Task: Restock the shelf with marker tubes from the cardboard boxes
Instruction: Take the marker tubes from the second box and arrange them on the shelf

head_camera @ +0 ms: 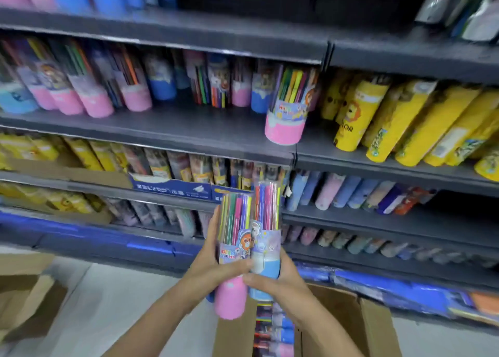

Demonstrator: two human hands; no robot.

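My left hand (216, 259) grips a pink-based marker tube (232, 251), and my right hand (278, 278) grips a blue-based marker tube (266, 235) pressed against it. Both tubes stand upright in front of the lower shelves, above an open cardboard box (348, 321) that holds several more tubes (272, 329). On the grey shelf (167, 124) above, one pink-based tube (287, 108) stands alone near the front edge, with a row of pink and blue tubes (108, 86) behind it to the left.
Yellow lion-print tubes (399, 119) lean on the shelf to the right. Lower shelves carry more stationery packs and a blue-printed carton (172, 186). Other cardboard boxes (27, 292) lie on the pale floor at the left.
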